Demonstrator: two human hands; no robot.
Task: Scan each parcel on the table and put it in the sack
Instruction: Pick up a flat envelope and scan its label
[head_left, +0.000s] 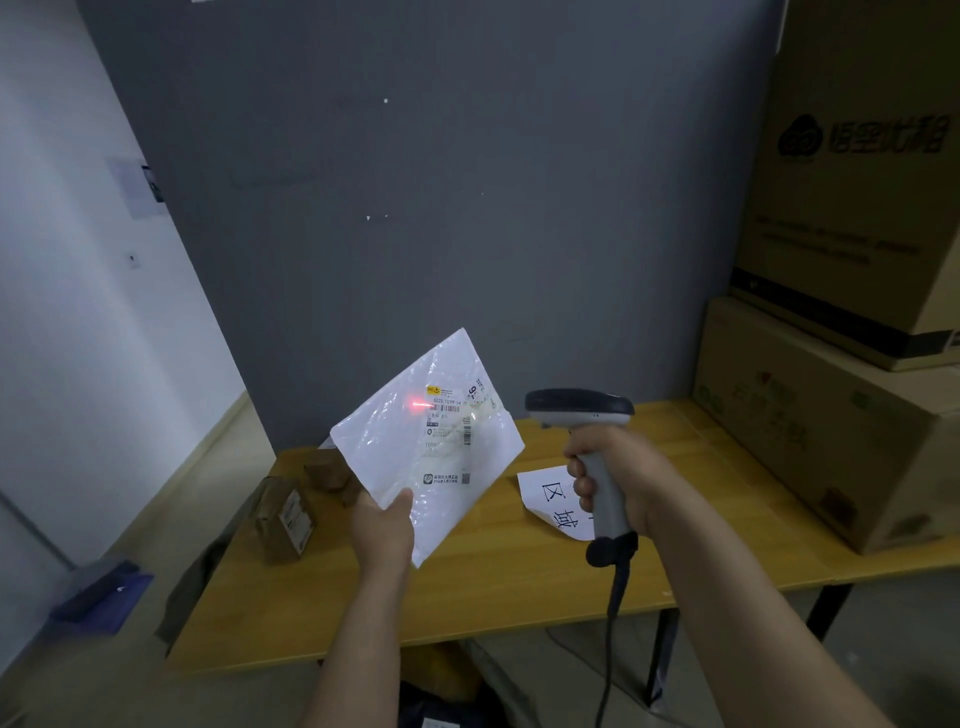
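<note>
The parcel (431, 447) is a flat white plastic mailer held up in the air above the table (493, 587), near its back edge and well clear of the small brown boxes (283, 517) lying at the left end. It looks light and limp. The film is glossy and wrinkled, so it is likely slippery and will sag if held by one edge alone, and whatever is inside seems thin and soft rather than fragile. The left hand (384, 525) pinches it at the bottom corner, thumb on the printed face and the other fingers hidden behind. A pinch there keeps the label (449, 415) uncovered, and it is a sensible hold for dropping the parcel into a sack. The parcel stands on that corner like a diamond, leaning a little to the right, with its printed face turned toward the person. It looks close to square, so I cannot tell a long axis for certain — the label's lines run roughly level. The right hand (613, 467) has its fingers (584, 486) wrapped round the grip of the scanner (582, 410), whose nose points left at the parcel — a red spot (417, 404) glows at the label's left edge.
</note>
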